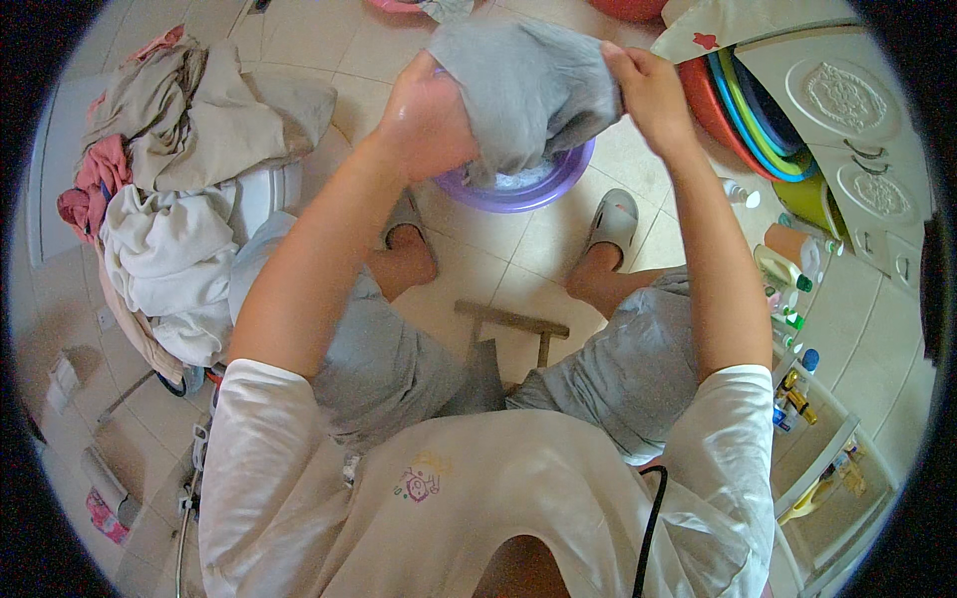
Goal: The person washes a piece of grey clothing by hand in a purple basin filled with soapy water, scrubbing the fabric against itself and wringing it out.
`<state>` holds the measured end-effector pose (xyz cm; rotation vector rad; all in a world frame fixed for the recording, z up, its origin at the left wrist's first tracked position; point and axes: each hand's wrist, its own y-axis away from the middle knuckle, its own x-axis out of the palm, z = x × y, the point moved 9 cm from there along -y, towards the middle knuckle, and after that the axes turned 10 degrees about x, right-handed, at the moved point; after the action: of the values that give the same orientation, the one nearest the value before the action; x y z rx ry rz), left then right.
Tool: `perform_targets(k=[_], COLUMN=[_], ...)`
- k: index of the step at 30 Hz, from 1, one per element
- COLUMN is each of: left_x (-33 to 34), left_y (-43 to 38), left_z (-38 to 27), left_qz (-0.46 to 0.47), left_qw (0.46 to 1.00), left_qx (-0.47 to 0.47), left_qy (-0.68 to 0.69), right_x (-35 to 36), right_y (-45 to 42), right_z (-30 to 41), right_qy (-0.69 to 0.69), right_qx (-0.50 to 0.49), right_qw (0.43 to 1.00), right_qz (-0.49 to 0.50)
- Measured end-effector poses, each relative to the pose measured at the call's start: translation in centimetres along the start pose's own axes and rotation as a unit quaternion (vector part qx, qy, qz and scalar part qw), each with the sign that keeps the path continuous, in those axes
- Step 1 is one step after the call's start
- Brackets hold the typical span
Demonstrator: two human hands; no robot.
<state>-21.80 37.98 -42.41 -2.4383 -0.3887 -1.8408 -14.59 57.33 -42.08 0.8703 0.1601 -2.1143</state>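
Observation:
A wet-looking grey cloth (534, 82) is stretched between my two hands, with its lower part bunched and hanging. My left hand (430, 112) grips its left side, the fingers partly hidden behind the fabric. At the upper right corner, my right hand (652, 96) pinches the cloth between thumb and fingers. Beneath it on the floor stands a purple plastic basin (516, 200) holding whitish suds (523, 178). The cloth covers most of the basin's far side, so I cannot tell what else is in it.
Clothes, including a white garment (168, 261) and beige trousers (217, 119), are heaped at my left. Stacked coloured basins (703, 112) lean against a cabinet (837, 97) at right, near several bottles (781, 269) and a drawer unit (822, 478). My slippered feet (613, 224) flank the purple basin.

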Motion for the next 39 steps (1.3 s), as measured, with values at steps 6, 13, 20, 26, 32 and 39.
perform_targets(k=[6, 13, 20, 26, 32, 39], left_x=[1.0, 2.3, -3.7, -0.6, -0.7, -3.3], left_y=[-0.8, -0.2, 0.9, 0.6, 0.9, 1.4], left_z=[0.9, 1.8, -1.6, -2.0, -1.3, -2.5], left_qz=[0.026, 0.081, -0.142, -0.228, -0.313, -0.291], left_qw=[0.988, 0.975, 0.897, 0.801, 0.898, 0.905], left_qx=[0.119, 0.118, 0.24, 0.124, 0.28, 0.235], left_qy=[0.091, 0.169, -0.342, -0.54, -0.134, -0.203], right_x=[5.3, 7.4, 6.4, 6.8, 6.9, 9.5], right_y=[6.3, 5.0, 5.7, 5.4, 7.6, 6.6], right_z=[10.1, 11.2, 13.5, 11.9, 14.9, 15.0], right_qy=[0.02, 0.14, 0.112, -0.126, 0.052, 0.14], right_qx=[-0.13, -0.163, -0.247, -0.111, -0.256, -0.251], right_qw=[0.989, 0.954, 0.928, 0.967, 0.946, 0.928], right_qz=[-0.061, -0.207, -0.255, -0.192, -0.19, -0.238])
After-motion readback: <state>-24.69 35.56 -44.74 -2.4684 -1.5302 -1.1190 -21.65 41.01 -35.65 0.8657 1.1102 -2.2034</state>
